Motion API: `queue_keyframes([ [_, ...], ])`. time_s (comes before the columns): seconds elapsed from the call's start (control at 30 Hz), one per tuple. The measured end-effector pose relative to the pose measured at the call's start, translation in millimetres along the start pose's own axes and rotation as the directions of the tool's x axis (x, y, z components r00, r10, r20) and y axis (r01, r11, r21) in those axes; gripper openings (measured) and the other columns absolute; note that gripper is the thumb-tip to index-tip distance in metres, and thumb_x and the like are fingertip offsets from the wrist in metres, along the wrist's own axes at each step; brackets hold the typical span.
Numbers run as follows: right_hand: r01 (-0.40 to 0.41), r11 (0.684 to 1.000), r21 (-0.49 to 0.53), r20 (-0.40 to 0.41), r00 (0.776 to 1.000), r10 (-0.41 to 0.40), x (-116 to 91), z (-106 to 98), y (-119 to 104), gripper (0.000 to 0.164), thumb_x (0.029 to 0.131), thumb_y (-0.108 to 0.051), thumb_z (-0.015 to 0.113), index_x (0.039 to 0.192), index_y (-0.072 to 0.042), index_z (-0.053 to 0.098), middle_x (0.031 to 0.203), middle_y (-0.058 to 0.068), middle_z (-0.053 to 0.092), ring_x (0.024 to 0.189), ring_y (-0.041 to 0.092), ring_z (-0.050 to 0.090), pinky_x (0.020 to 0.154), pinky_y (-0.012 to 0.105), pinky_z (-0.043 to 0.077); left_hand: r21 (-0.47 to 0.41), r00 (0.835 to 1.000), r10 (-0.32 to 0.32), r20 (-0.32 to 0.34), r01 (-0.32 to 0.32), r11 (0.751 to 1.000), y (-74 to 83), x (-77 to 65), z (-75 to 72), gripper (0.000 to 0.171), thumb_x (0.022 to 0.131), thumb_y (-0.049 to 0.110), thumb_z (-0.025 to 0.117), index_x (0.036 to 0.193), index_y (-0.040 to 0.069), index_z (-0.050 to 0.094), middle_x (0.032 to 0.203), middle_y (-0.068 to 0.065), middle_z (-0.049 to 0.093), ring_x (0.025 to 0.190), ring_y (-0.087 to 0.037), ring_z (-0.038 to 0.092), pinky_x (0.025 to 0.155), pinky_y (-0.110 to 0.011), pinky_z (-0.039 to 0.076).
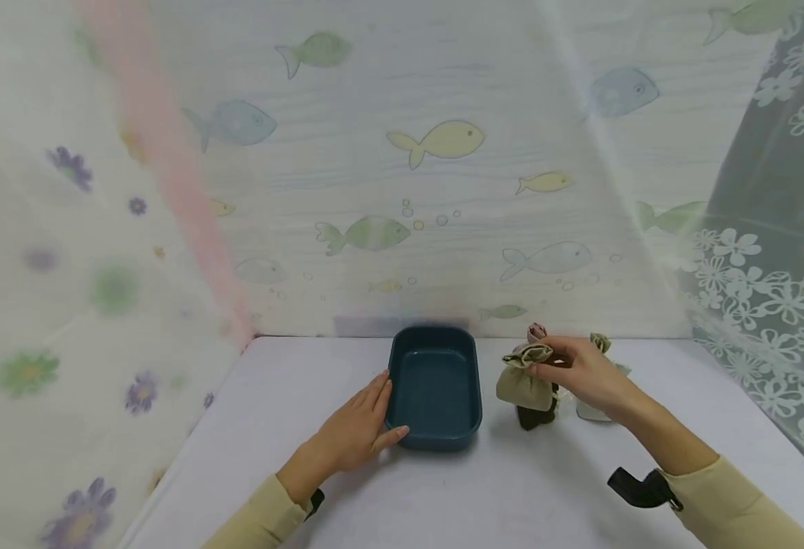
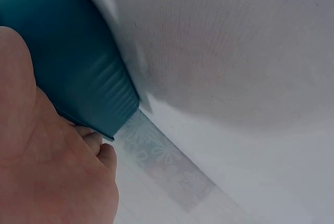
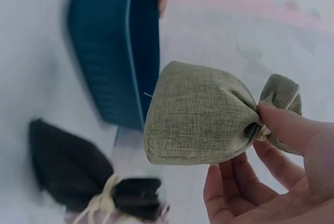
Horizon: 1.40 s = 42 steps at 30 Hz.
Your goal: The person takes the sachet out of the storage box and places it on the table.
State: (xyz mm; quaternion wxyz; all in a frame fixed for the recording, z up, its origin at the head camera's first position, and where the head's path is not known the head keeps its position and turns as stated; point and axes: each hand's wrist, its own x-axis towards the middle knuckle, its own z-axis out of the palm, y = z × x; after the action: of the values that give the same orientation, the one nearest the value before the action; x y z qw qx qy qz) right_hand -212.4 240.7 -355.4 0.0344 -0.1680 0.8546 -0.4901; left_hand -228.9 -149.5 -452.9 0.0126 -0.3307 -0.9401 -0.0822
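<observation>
My right hand [image 1: 590, 375] pinches a small greyish-green drawstring pouch [image 3: 195, 114] by its gathered neck, between thumb and fingers. The pouch hangs above the table, right of a dark teal rectangular bin [image 1: 436, 442]. Against the bin's left side rests my left hand [image 1: 356, 431], fingers straight along the wall and thumb near the front corner. In the left wrist view, the left palm [image 2: 57, 166] lies close to the ribbed bin wall [image 2: 99, 93]. A black pouch [image 3: 73, 169] tied with cream cord is below the held pouch, partly hidden by it in the head view.
Behind the right hand are a pouch with a green top [image 1: 600, 342] and a pale pouch [image 1: 589, 412], mostly covered. A pinkish top [image 1: 536, 332] shows behind the held pouch. The white table [image 1: 443, 503] ends at a fish-patterned curtain [image 1: 443, 229].
</observation>
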Motion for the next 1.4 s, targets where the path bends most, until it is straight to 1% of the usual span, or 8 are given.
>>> queue_keyframes([
  [0.07, -0.011, 1.000, -0.001, 0.002, 1.000, 0.011, -6.8, -4.4, 6.8, 0.030, 0.100, -0.018, 0.069, 0.124, 0.000, 0.067, 0.118, 0.014, 0.067, 0.110, 0.026, 0.065, 0.082, 0.032, 0.057, 0.001, 1.000, -0.001, 0.002, 0.001, 1.000, 0.7, -0.3, 0.1, 0.090, 0.106, 0.062, 0.037, 0.158, -0.011, 0.021, 0.168, -0.025, 0.012, 0.156, -0.036, 0.017, 0.123, -0.050, 0.026],
  [0.33, -0.042, 0.999, -0.034, -0.014, 0.999, 0.042, -30.5, -19.3, 30.1, 0.024, 0.099, -0.017, 0.069, 0.117, -0.002, 0.069, 0.113, 0.011, 0.068, 0.103, 0.015, 0.067, 0.081, 0.032, 0.057, 0.008, 1.000, -0.015, 0.018, 0.015, 1.000, 1.3, 1.2, -3.7, 0.091, 0.106, 0.063, 0.034, 0.159, -0.010, 0.020, 0.169, -0.024, 0.010, 0.156, -0.034, 0.016, 0.124, -0.049, 0.024],
  [0.5, -0.068, 0.998, -0.019, -0.001, 0.998, 0.068, -42.6, -22.0, 51.8, 0.029, 0.099, -0.017, 0.069, 0.122, 0.002, 0.068, 0.117, 0.013, 0.067, 0.100, 0.007, 0.067, 0.079, 0.031, 0.058, 0.026, 1.000, -0.016, 0.002, 0.016, 1.000, -4.2, 2.9, 3.1, 0.093, 0.105, 0.067, 0.030, 0.160, -0.007, 0.018, 0.170, -0.021, 0.008, 0.157, -0.032, 0.014, 0.124, -0.047, 0.024],
  [0.77, -0.152, 0.988, -0.025, 0.003, 0.988, 0.152, -59.5, -18.6, 82.8, 0.033, 0.100, -0.018, 0.069, 0.124, 0.003, 0.065, 0.117, 0.012, 0.068, 0.101, 0.008, 0.065, 0.080, 0.031, 0.055, 0.019, 1.000, -0.023, 0.004, 0.023, 1.000, -7.7, 4.3, 11.7, 0.096, 0.104, 0.070, 0.026, 0.161, -0.005, 0.016, 0.171, -0.018, 0.005, 0.158, -0.029, 0.011, 0.125, -0.045, 0.023],
  [0.97, -0.134, 0.991, 0.003, 0.038, 0.990, 0.134, -68.0, -18.1, 88.7, 0.037, 0.100, -0.018, 0.068, 0.127, 0.007, 0.063, 0.117, 0.012, 0.069, 0.100, 0.005, 0.066, 0.080, 0.028, 0.055, 0.023, 0.999, -0.032, 0.022, 0.032, 0.999, -6.9, 6.2, 9.8, 0.096, 0.104, 0.071, 0.022, 0.162, -0.005, 0.013, 0.171, -0.017, 0.002, 0.158, -0.027, 0.007, 0.126, -0.044, 0.020],
  [1.17, -0.092, 0.994, 0.058, 0.052, 0.995, 0.089, -68.5, -13.4, 95.8, 0.033, 0.100, -0.014, 0.068, 0.124, 0.008, 0.064, 0.113, 0.005, 0.071, 0.102, 0.001, 0.066, 0.083, 0.023, 0.056, 0.023, 0.999, -0.033, 0.012, 0.033, 0.999, -8.4, 7.6, 7.9, 0.095, 0.104, 0.070, 0.023, 0.162, -0.005, 0.013, 0.171, -0.017, 0.003, 0.158, -0.028, 0.009, 0.126, -0.045, 0.020],
  [1.27, -0.089, 0.995, 0.037, 0.043, 0.995, 0.087, -69.5, -14.3, 95.1, 0.036, 0.099, -0.015, 0.069, 0.126, 0.007, 0.063, 0.115, 0.007, 0.070, 0.103, 0.002, 0.066, 0.083, 0.024, 0.056, 0.007, 0.999, -0.032, 0.024, 0.032, 0.999, -8.7, 7.8, 7.4, 0.096, 0.104, 0.070, 0.025, 0.162, -0.005, 0.014, 0.171, -0.016, 0.003, 0.158, -0.028, 0.008, 0.126, -0.045, 0.020],
  [1.4, -0.111, 0.993, -0.031, 0.023, 0.994, 0.111, -73.2, -22.0, 89.2, 0.042, 0.099, -0.022, 0.070, 0.131, 0.004, 0.060, 0.124, 0.013, 0.066, 0.106, 0.004, 0.064, 0.082, 0.027, 0.057, -0.038, 0.999, -0.024, 0.044, 0.026, 0.999, -9.8, 6.3, 1.8, 0.096, 0.103, 0.071, 0.030, 0.162, -0.004, 0.016, 0.171, -0.016, 0.005, 0.158, -0.030, 0.010, 0.126, -0.049, 0.019],
])
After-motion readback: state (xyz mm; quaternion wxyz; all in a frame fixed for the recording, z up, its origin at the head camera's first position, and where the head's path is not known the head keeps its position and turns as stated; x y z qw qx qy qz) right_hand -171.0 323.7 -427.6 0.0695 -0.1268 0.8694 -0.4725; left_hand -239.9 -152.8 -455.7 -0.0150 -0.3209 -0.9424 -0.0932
